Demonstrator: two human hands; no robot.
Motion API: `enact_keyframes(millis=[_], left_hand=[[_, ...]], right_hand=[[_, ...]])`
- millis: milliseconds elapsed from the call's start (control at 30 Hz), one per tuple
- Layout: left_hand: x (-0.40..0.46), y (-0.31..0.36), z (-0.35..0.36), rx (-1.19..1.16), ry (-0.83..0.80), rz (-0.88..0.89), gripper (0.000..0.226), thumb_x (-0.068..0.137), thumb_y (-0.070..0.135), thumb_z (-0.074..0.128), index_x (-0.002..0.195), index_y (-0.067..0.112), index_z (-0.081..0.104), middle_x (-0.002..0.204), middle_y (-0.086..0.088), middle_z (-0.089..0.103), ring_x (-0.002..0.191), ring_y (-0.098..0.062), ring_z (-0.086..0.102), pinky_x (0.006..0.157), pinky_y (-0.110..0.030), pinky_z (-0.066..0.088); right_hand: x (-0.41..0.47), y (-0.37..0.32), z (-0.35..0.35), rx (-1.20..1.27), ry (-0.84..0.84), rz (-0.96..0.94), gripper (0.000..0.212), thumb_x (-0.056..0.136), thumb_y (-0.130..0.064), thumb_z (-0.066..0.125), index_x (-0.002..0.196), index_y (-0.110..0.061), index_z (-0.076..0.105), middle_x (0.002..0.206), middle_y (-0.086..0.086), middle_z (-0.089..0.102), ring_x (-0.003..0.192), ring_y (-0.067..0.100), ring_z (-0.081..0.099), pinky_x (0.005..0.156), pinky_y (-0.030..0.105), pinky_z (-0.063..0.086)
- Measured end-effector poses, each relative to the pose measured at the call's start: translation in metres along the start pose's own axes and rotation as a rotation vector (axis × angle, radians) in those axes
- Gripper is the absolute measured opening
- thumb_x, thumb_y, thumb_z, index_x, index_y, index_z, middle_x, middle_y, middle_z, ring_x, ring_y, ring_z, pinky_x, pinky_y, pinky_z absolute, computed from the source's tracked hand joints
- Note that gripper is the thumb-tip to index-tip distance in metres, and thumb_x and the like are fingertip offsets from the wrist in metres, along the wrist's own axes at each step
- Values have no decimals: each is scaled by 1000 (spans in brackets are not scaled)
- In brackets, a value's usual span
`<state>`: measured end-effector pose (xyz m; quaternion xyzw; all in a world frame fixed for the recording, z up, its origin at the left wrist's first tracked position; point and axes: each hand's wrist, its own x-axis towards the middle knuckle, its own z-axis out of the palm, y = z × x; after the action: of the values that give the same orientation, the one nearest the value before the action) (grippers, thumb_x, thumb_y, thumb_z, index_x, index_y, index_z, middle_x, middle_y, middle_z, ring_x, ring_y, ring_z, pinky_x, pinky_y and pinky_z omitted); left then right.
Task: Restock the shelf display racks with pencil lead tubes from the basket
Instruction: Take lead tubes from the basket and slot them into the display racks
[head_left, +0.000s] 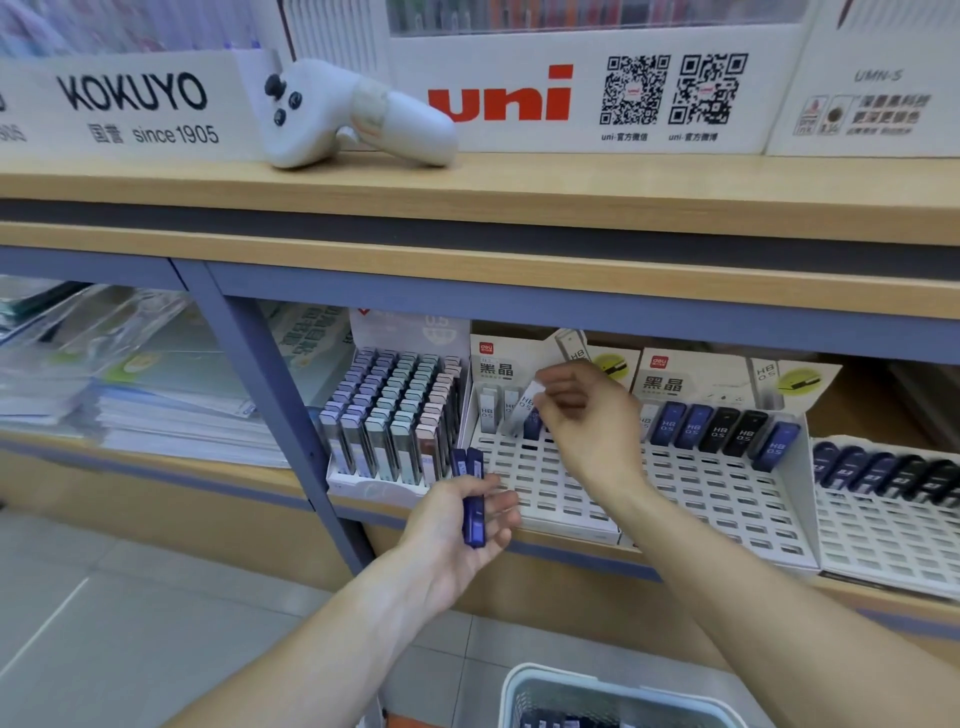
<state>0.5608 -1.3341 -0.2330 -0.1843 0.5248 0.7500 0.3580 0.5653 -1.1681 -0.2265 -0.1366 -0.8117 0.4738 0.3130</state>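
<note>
Now slotting: right hand (582, 410) pinches clear lead tube (525, 410) into white rack (550, 483); left hand (462, 525) grips blue tubes (471, 499); seat it next.

Light wooden shelving (467, 187) on grey-blue frames (270, 374), brand signboards (571, 93) above, pale, perhaps tiled floor (104, 597).

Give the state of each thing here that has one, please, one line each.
left hand: grips two blue tubes.
right hand: pinches a white tube over the left rack.
left rack: mostly unfilled.
middle rack: back row filled only.
basket: holds tubes.
</note>
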Motion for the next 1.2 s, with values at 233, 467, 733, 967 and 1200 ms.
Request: enact_keyframes(millis=[233,467,733,967,1200], left_hand=[[-2,4,1,-45,-43,-6,34,98,10,41,117,-6,65,84,-18,70,67,-25,61,62,-31,50],[-4,5,1,-18,-30,-15,33,102,12,43,121,-3,65,86,-16,72,67,-24,64,59,-31,53],[-8,6,3,27,-69,-1,28,104,15,47,124,6,64,104,-18,77,84,-30,74,61,-32,56],[-8,6,6,1,-144,-4,28,103,11,51,125,-1,61,109,-20,76,100,-34,75,64,-29,59],[-11,2,16,16,-249,-46,30,99,12,52,122,-2,65,114,-20,74,106,-33,72,65,-26,56]], right_hand=[[-6,11,14,-260,-95,-198,18,92,-6,68,102,-20,71,94,-12,74,83,6,69,80,31,60],[-4,13,16,-259,-138,-208,19,92,-8,68,104,-23,72,96,-10,75,85,6,70,81,32,60],[3,10,21,-503,-296,-215,35,98,-6,53,129,-14,66,110,5,51,92,18,53,77,30,44],[-4,1,4,-326,-210,-100,32,94,-8,62,122,-23,67,101,-6,65,81,8,59,72,25,47],[-18,-10,-24,259,-409,434,25,90,4,70,109,-13,72,91,15,76,74,16,74,61,22,57]])
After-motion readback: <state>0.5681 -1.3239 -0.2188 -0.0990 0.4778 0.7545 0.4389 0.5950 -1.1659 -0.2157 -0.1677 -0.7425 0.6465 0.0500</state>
